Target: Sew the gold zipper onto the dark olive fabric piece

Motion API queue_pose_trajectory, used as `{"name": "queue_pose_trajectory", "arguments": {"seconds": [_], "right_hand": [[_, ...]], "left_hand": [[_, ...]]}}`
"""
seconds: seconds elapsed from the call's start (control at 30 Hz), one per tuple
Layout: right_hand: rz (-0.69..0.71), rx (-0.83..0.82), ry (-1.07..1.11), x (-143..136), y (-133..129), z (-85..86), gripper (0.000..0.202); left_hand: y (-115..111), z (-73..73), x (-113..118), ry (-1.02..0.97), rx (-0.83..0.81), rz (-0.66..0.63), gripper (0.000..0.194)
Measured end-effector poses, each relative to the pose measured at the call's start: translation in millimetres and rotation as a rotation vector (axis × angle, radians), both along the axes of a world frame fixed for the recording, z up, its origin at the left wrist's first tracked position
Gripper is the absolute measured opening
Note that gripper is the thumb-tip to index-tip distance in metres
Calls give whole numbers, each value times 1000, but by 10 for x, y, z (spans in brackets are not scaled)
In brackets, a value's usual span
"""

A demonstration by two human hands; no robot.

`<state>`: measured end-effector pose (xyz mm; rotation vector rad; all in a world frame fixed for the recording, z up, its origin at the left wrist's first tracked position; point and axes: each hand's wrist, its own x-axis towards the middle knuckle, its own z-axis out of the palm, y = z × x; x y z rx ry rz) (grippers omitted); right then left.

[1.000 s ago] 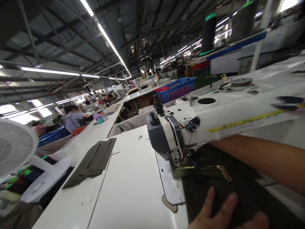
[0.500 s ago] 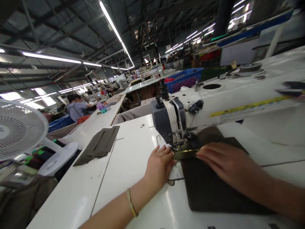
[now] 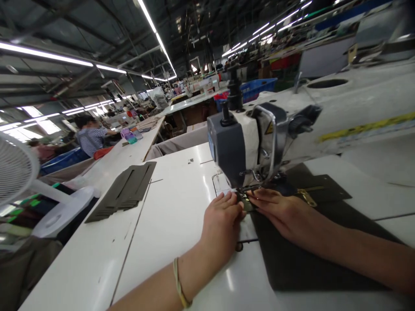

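Dark olive fabric lies under the sewing machine, with a gold-toothed zipper in it. The gold zipper pull shows to the right of the presser foot. My right hand presses its closed fingers on the fabric at the zipper, just right of the foot; its thumb is hidden. My left hand rests with fingers laid out on the white bed left of the foot, its nearest fingertips by the fabric's edge. The stitching point is partly hidden by the machine head and fingers.
Cut dark fabric pieces lie overlapped on the left of the white table. A white fan stands beyond the left edge. A person in a striped shirt sits further back. A blue crate is behind the machine.
My right hand has moved left, up close to the presser foot. The zipper pull now shows to the right of it. The view has come nearer the machine; my left hand stays beside the foot.
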<state>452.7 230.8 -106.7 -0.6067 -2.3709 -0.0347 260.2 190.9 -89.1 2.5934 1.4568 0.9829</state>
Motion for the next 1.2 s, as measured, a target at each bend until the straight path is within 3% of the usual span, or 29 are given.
{"name": "queue_pose_trajectory", "arguments": {"seconds": [0.17,0.47,0.8,1.2], "right_hand": [[17,-71,21,-19,-9,98,35],[22,-48,20,-20,-12,129,35],[-24,-152,-74,-12,124,-8,26],[-49,-46,-35,-49,115,58,30]], "left_hand": [[18,16,-2,28,-11,-20,9],[50,63,-8,106,-11,-61,8],[161,33,-32,88,20,-47,10],[178,20,-28,84,42,-20,12]]}}
